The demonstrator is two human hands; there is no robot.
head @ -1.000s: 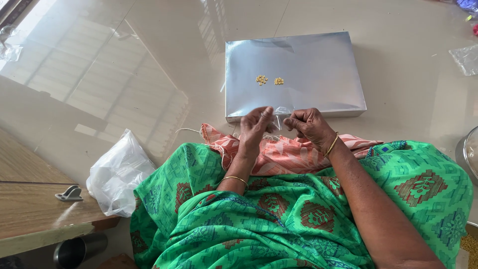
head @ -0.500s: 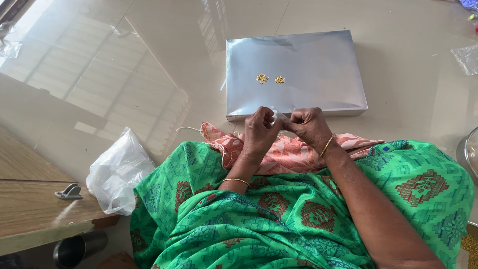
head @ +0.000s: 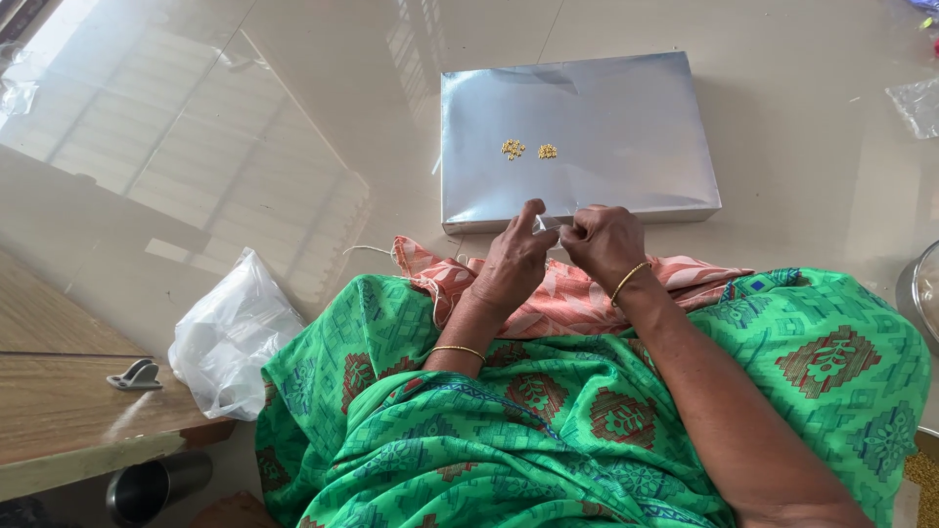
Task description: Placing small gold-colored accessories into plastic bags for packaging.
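Mid-frame, our left hand (head: 514, 264) and right hand (head: 602, 244) pinch a small clear packet (head: 550, 223) (below the silver box (head: 577, 132))

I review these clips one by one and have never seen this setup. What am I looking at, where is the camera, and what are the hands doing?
There is no machine here: a person seated on a glossy floor wears a camera on the head, looking down at their own hands. The left hand and right hand meet over the lap, pinching something small and clear between the fingertips; what it is cannot be made out. Ahead lies a flat silver box with two little clusters of gold beads on it. Peach cloth lies across the lap. A white plastic bag sits to the left.
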